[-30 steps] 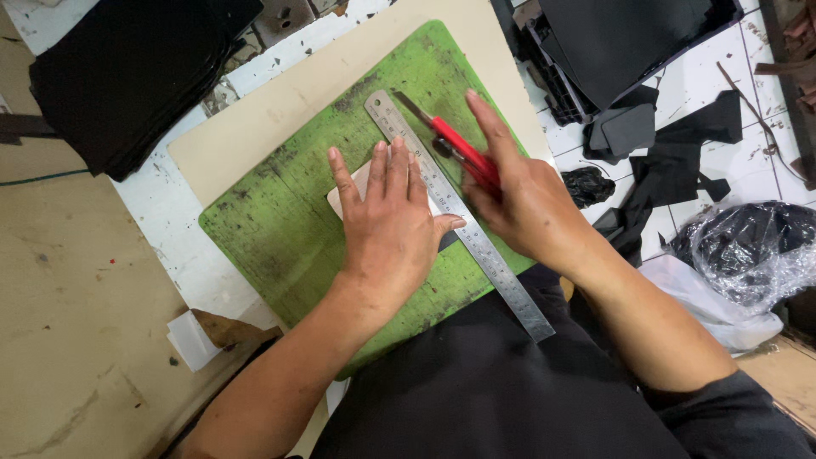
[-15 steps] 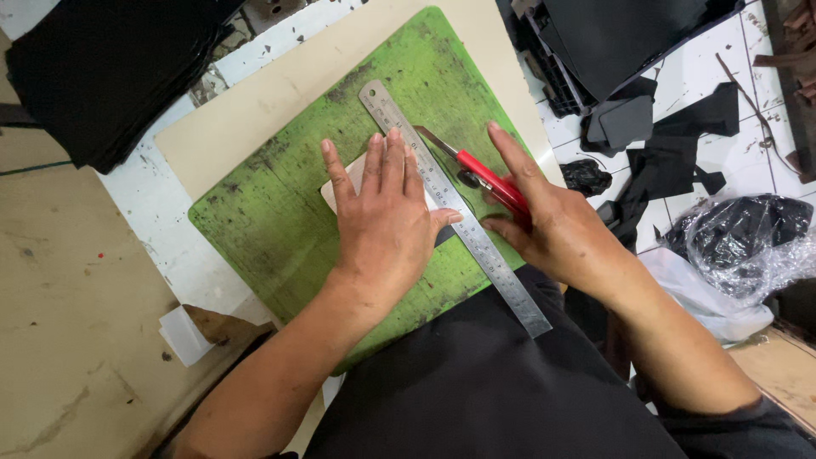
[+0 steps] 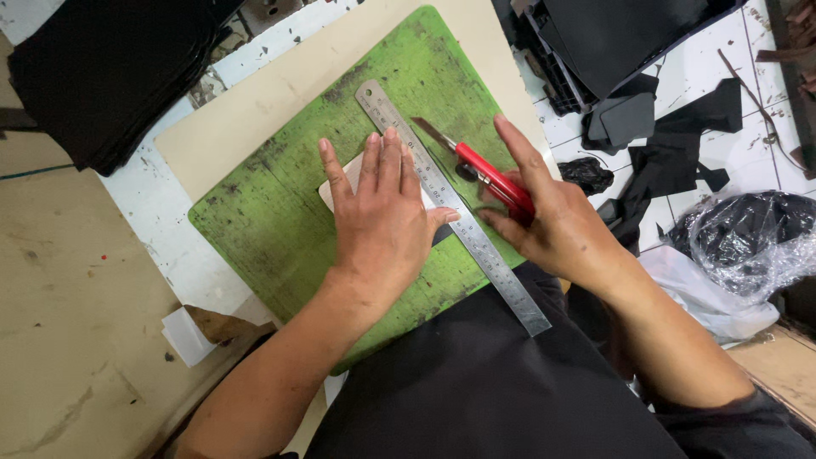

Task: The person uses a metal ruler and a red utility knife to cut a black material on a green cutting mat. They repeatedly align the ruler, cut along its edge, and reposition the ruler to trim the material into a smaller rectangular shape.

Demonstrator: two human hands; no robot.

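My left hand lies flat, fingers together, pressing a steel ruler and a pale sheet piece down on a worn green cutting mat. The ruler runs diagonally from upper left to lower right. My right hand grips a red utility knife just right of the ruler, blade pointing up-left and lying close to the ruler's edge. Most of the pale piece is hidden under my left palm. A dark piece shows under my left thumb by the ruler.
The mat rests on a tan board. A stack of black material sits at upper left. Black scraps and a black tray lie on the white tiles at right, with a clear plastic bag of dark pieces beside them.
My right hand has drawn the knife down along the ruler toward me. The left hand has stayed pressed on the ruler.
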